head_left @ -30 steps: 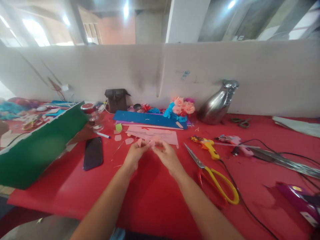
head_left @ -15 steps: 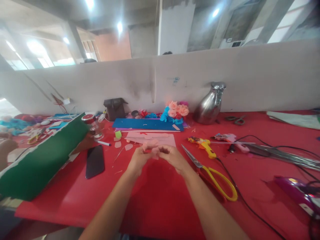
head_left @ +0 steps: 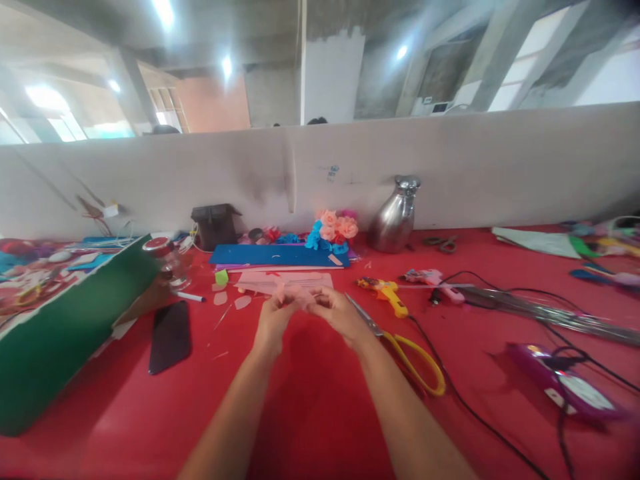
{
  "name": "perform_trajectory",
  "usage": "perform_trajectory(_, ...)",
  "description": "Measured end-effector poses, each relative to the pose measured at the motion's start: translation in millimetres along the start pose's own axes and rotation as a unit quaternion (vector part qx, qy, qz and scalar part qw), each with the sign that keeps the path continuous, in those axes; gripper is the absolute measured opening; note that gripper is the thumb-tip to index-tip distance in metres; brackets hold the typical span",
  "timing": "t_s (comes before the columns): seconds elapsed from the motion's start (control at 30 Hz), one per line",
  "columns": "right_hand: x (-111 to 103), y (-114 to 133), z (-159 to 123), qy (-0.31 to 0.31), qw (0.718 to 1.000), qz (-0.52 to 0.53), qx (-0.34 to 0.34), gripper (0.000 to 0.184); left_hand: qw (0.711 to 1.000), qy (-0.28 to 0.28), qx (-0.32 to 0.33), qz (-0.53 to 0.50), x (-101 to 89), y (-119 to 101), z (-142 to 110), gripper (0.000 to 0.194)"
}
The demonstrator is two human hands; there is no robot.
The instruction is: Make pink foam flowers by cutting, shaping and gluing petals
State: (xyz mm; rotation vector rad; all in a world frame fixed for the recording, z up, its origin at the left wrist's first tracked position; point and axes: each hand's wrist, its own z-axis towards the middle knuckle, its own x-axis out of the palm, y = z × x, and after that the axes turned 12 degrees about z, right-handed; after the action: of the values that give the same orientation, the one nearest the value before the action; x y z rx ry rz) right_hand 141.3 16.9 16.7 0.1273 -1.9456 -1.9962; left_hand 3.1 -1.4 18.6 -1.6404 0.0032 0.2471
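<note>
Between my hands, above the red tabletop (head_left: 320, 413), is a small pink paper petal (head_left: 303, 300). My left hand (head_left: 274, 321) pinches its left side, and my right hand (head_left: 336, 313) pinches its right side. The fingers partly cover it, so its full outline is hidden. Just behind the hands lie pink paper sheets (head_left: 250, 281). Loose cut petals (head_left: 243, 303) rest left of my left hand. Scissors with yellow handles (head_left: 415, 363) lie beside my right wrist, their blades pointing away from me.
A yellow glue gun (head_left: 390, 293) and a pink one (head_left: 440, 283) lie to the right with trailing cords. Paper flowers (head_left: 335, 228) and a steel jug (head_left: 397, 217) stand at the back. A phone (head_left: 170, 337) and green board (head_left: 75, 320) are on the left.
The camera view has turned slightly right, so the table things sit further left. Both hands stay together at the pink petal, which shows spread a little wider between the fingers.
</note>
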Motion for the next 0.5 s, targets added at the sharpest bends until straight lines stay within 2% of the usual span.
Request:
perform_trajectory(0.1, -6.6, -3.0, -8.6, 0.005, 0.997, -0.078, 0.005, 0.024, 0.999, 0.053, 0.002, 0.009, -0.7, 6.3, -3.6, 0.024)
perform_trajectory(0.17, -22.2, -6.3, -12.5, -0.004, 0.987, -0.16, 0.004, 0.026, 0.996, 0.081, -0.005, 0.027, -3.2, 10.2, -5.5, 0.027)
perform_trajectory(0.2, -34.6, -7.4, -13.8, -0.029, 0.979, -0.2, -0.005, 0.025, 0.996, 0.081, -0.014, 0.035, -4.6, 12.0, -6.0, 0.028)
perform_trajectory(0.27, -67.5, -7.0, -15.5, -0.136, 0.952, -0.272, -0.026, 0.02, 0.993, 0.102, -0.027, 0.048, -6.8, 15.2, -6.5, 0.028)
perform_trajectory(0.33, -105.2, -3.4, -16.4, -0.276, 0.896, -0.346, -0.029, 0.017, 0.99, 0.121, -0.038, 0.063, -7.5, 18.2, -6.8, 0.028)
perform_trajectory(0.37, -122.9, -1.0, -16.1, -0.319, 0.872, -0.372, -0.003, 0.014, 0.988, 0.128, -0.043, 0.073, -7.4, 19.7, -6.9, 0.027)
perform_trajectory(0.43, -151.4, 2.9, -13.7, -0.335, 0.861, -0.381, 0.034, 0.011, 0.985, 0.134, -0.05, 0.099, -6.3, 22.5, -6.7, 0.025)
perform_trajectory(0.5, -167.3, 4.7, -8.4, -0.329, 0.863, -0.376, 0.074, 0.013, 0.981, 0.128, -0.058, 0.13, -4.8, 25.2, -5.6, 0.022)
